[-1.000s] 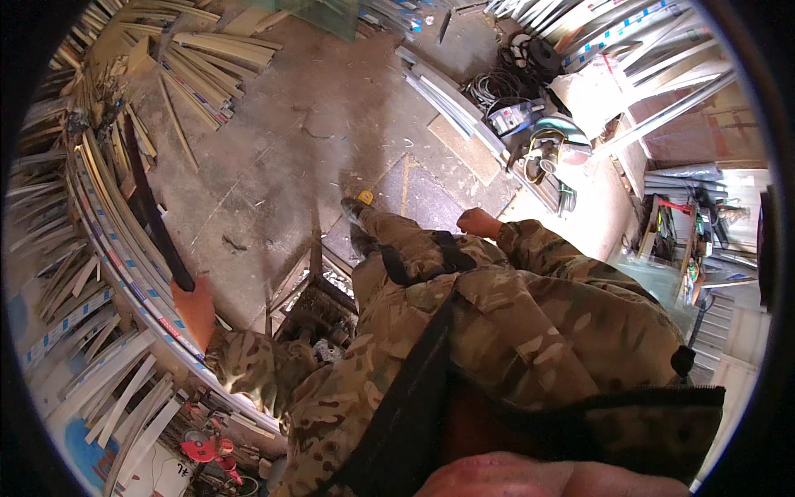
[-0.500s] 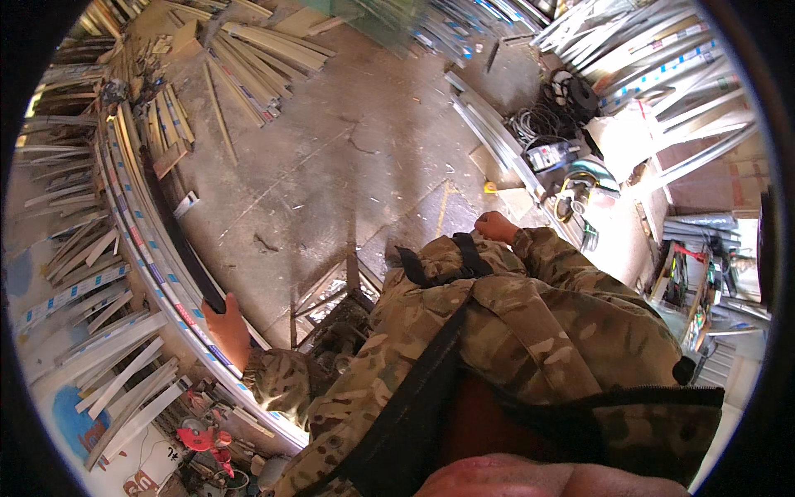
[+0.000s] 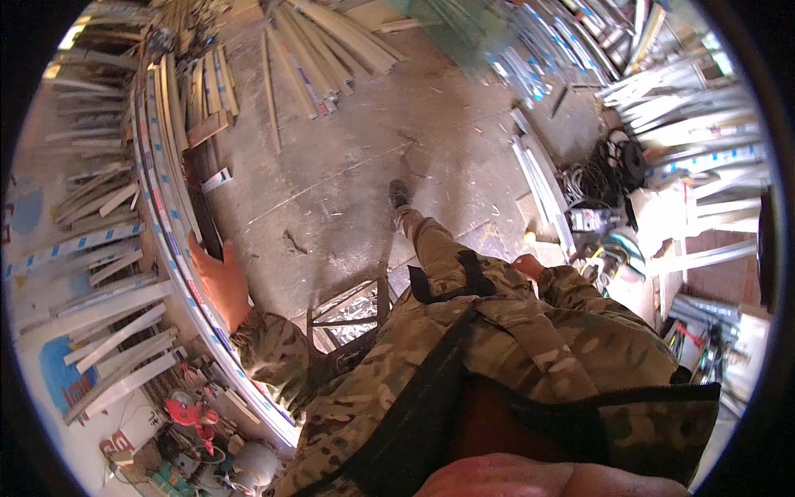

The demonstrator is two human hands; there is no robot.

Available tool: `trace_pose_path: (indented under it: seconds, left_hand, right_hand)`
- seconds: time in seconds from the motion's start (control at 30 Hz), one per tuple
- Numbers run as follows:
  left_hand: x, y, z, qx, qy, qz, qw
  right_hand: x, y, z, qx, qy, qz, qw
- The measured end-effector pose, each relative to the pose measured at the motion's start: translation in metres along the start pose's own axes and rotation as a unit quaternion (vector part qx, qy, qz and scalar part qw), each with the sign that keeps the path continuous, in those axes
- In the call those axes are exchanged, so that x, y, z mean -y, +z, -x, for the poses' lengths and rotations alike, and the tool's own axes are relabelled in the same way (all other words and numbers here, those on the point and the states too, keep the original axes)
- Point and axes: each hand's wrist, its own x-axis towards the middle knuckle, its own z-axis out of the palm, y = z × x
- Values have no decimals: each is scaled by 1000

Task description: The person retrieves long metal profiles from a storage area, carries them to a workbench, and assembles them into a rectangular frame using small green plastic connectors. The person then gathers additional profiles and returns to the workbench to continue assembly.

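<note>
My left hand [image 3: 220,286] is at the left. Its thumb and fingers lie on either side of a long dark strip [image 3: 204,217], which runs forward from the hand; the grip underneath is hidden. Alongside on its left is a row of long pale profiles [image 3: 178,248] with blue and red marks. My right hand [image 3: 527,266] is by my right hip, its fingers curled in. Whether anything small is inside it, I cannot make out. The camouflage jacket's sleeves cover both forearms.
A metal frame stand [image 3: 348,315] is close in front of me. Bundled profiles [image 3: 335,50] lie ahead on the concrete floor [image 3: 331,207]. Rails [image 3: 538,182], coiled cable [image 3: 585,184] and tools are at the right. A red power tool [image 3: 189,410] is at the lower left.
My foot has come into view ahead, and the surroundings have shifted right in the picture. My left hand is farther forward along the profiles. My right hand stays by my hip.
</note>
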Motion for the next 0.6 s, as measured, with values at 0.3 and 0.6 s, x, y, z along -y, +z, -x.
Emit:
trace_pose_path:
  seconds: [0.3, 0.6]
  left_hand:
    - [16, -1, -133, 51, -159, 10, 986]
    - [46, -23, -238, -13, -273, -65, 960]
  right_hand:
    - [84, -194, -297, 25, 154, -312, 937]
    - [224, -387, -515, -51, -3, -224, 973]
